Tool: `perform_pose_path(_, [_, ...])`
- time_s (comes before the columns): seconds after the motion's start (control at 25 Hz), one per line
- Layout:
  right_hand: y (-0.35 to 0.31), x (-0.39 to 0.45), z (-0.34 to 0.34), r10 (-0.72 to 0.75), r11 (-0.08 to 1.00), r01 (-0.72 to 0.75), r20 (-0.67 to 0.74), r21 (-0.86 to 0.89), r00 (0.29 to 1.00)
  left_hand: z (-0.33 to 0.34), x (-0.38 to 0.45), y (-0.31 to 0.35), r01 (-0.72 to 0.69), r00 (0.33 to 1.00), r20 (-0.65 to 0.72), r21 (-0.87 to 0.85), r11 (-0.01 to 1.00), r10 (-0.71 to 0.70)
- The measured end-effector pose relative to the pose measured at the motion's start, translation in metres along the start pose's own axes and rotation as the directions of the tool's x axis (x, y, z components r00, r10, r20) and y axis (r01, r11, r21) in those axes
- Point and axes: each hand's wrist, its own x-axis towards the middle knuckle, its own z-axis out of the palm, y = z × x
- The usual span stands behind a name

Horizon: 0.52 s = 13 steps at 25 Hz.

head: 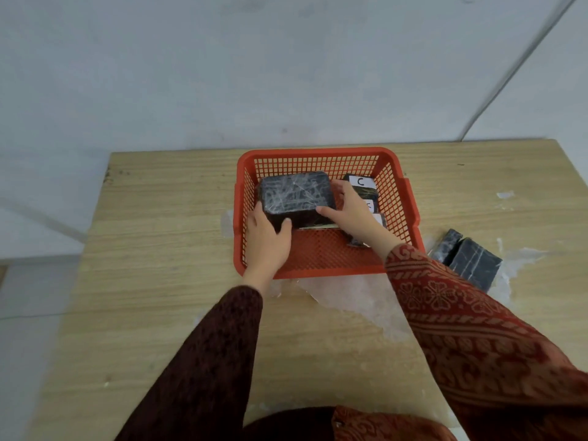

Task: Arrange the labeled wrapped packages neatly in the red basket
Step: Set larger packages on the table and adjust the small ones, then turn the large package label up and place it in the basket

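Gripping the big package point(296, 197) with both hands — left point(267, 240), right point(353, 211) — I steady it inside the basket point(318, 152), left of package C point(361, 183), so rows line up.

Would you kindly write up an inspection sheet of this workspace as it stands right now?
Surface: wooden table, whitish plastic film under the basket's near edge.
Job's things: red basket; large wrapped package held inside it; package labeled C at the right wall, more behind the hand.
Clutter: two dark wrapped packages lying outside, right of the basket.
Grippers: left hand and right hand grip the large package.
Cables: grey cable down the wall.
Surroundings: pale wall.
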Motion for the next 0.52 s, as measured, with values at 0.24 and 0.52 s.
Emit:
perform_pose_path(0.24, [0.004, 0.004, 0.019, 0.1, 0.992, -0.104, 0.063, 0.07, 0.993, 0.005, 0.032, 0.01, 0.057, 0.991, 0.129, -0.122, 0.991, -0.042])
perform_pose_path(0.52, [-0.009, -0.026, -0.023, -0.277, 0.886, 0.217, -0.093, -0.41, 0.956, -0.021, 0.012, 0.048, -0.086, 0.991, -0.112, -0.083, 0.993, 0.076])
